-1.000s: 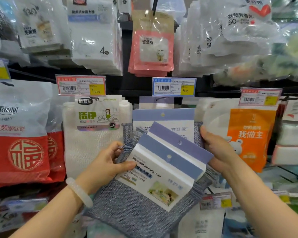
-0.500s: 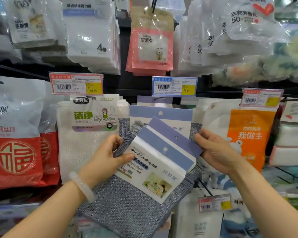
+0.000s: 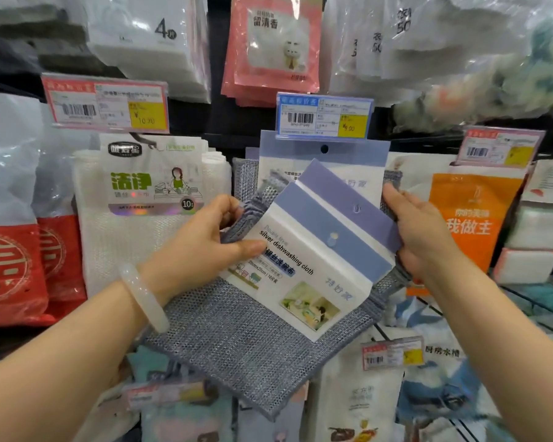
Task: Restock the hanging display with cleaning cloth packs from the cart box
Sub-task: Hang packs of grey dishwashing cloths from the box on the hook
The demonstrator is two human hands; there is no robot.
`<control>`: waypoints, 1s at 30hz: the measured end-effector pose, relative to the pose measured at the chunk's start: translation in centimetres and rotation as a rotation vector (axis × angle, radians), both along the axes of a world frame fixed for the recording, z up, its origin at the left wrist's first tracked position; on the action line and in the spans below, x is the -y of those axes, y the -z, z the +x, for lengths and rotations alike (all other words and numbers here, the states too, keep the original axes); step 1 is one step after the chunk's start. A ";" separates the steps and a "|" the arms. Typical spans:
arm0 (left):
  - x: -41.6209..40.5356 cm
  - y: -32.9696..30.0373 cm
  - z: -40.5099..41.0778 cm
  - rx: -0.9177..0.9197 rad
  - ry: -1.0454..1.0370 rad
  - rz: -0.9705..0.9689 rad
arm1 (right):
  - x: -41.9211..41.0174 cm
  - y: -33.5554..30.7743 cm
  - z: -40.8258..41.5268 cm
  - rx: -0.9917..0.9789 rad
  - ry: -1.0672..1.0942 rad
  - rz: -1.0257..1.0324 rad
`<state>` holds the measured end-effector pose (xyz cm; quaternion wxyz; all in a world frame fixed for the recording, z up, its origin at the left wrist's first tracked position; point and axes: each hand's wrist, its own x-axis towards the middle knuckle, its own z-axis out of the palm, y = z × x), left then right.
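I hold two grey mesh cleaning cloth packs (image 3: 304,266) with blue-and-white header cards, tilted, one overlapping the other. My left hand (image 3: 201,240) pinches their left edge, thumb on the front card. My right hand (image 3: 419,231) grips the right edge of the cards. Behind them another pack of the same cloth (image 3: 324,157) hangs on its peg under a blue price tag (image 3: 323,116). The cart box is out of sight.
A white cloth pack with green lettering (image 3: 147,193) hangs to the left, red-and-white bags (image 3: 10,218) further left. An orange pack (image 3: 473,218) hangs to the right. Pink packs (image 3: 272,49) and white packs hang above. More goods and a price tag (image 3: 393,354) hang below.
The view has closed in on the display. Both hands with the packs have risen slightly toward the hanging pack; my right hand has closed on the cards' right edge.
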<state>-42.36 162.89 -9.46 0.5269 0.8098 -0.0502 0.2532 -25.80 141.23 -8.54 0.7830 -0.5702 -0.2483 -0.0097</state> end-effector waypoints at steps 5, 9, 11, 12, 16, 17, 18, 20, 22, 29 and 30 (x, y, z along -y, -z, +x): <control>-0.5 0.3 0.4 -0.010 -0.002 -0.020 | -0.5 -0.4 0.0 0.023 0.039 -0.003; -0.7 -0.1 0.3 0.047 -0.003 -0.039 | -0.8 -0.8 -0.3 0.052 0.045 0.050; -0.9 -0.6 0.2 0.067 -0.003 -0.057 | -1.0 -1.4 -0.4 0.045 0.049 0.054; -1.0 -0.7 0.3 0.074 -0.004 -0.071 | -1.1 -1.7 -0.3 0.034 0.058 0.043; -1.2 -0.4 0.3 0.007 0.011 -0.100 | -1.9 -1.5 0.2 -0.076 0.100 -0.065; -1.3 -0.3 0.3 -0.013 0.010 -0.104 | -2.0 -1.2 0.4 -0.103 0.099 -0.090; -1.4 -0.1 0.4 -0.024 0.004 -0.106 | -2.2 -1.1 0.6 -0.121 0.098 -0.106; -1.6 -0.1 0.8 -0.040 -0.019 -0.104 | -2.6 -1.4 0.8 -0.136 0.128 -0.146; -1.8 -0.2 1.2 -0.057 -0.036 -0.111 | -2.9 -1.9 1.0 -0.119 0.180 -0.225; -2.6 0.6 1.7 -0.101 -0.021 -0.156 | -1.3 -0.3 -1.8 0.208 0.334 -0.377; -2.7 0.6 1.8 -0.103 -0.014 -0.159 | -1.1 0.1 -2.5 0.293 0.362 -0.401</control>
